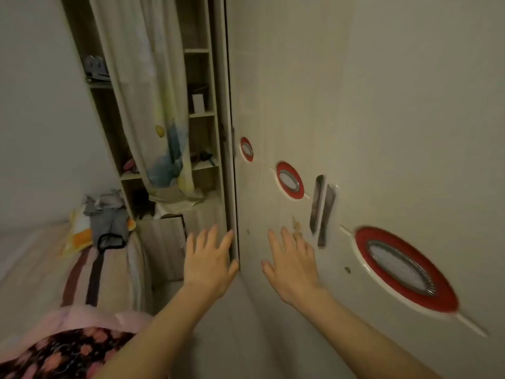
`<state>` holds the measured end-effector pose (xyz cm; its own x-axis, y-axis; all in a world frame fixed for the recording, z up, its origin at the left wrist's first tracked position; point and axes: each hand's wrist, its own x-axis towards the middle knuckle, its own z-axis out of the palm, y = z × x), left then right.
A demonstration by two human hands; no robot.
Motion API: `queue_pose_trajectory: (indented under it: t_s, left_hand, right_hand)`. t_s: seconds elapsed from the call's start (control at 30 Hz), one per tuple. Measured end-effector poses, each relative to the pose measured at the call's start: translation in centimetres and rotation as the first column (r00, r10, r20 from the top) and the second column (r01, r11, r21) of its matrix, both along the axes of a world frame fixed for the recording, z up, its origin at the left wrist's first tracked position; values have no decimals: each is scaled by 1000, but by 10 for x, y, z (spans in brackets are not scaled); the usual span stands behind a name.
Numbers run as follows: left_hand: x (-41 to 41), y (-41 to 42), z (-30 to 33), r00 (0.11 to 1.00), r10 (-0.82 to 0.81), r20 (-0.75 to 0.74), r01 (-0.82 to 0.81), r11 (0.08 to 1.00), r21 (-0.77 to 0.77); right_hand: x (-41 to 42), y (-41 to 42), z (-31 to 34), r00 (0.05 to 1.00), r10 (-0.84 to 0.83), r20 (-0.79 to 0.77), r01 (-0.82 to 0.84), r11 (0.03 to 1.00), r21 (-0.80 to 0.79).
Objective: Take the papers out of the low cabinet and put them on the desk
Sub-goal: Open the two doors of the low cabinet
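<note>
Both my hands are stretched out in front of me with fingers spread and nothing in them. My left hand [209,262] is at the near edge of a tall white wardrobe [382,105]. My right hand [292,265] hovers in front of the wardrobe door, just left of its two dark handles [322,212]. Past the wardrobe, low down in the corner, stands a low wooden cabinet [164,242] with its door closed. No papers and no desk are in view.
A bed [41,263] with a striped cover and a pile of clothes [106,220] fills the left side. Open shelves [202,113] half covered by a curtain [153,91] rise above the low cabinet. A narrow strip of floor runs between bed and wardrobe.
</note>
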<state>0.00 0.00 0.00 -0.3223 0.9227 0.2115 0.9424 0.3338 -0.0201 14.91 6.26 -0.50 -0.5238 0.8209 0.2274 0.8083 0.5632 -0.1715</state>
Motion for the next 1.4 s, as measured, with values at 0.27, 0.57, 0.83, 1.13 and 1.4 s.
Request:
queue_pose_trajectory:
  t_s: [0.27,0.57,0.83,1.13,1.4]
  left_hand:
    - [-83,59,-38,983,170,75,-166,985,-49]
    - [-229,148,-63,975,188,118,-175,978,-117]
    - [-354,220,-83,974,181,135,-146,961,-234]
    - [-482,333,-136,959,225,175,-161,935,-316]
    - [-586,441,-192,915,320,248,-188,878,-440]
  right_hand:
    - [-87,89,-33,988,151,34,-148,986,-78]
    - [-237,182,-76,983,175,54,-168,979,-111]
    - [-353,250,-107,978,193,84,-172,962,-212]
    - [-491,371,-160,974,213,81,-177,931,-319]
    - [-606,483,-215,962,225,156,-150,909,-389]
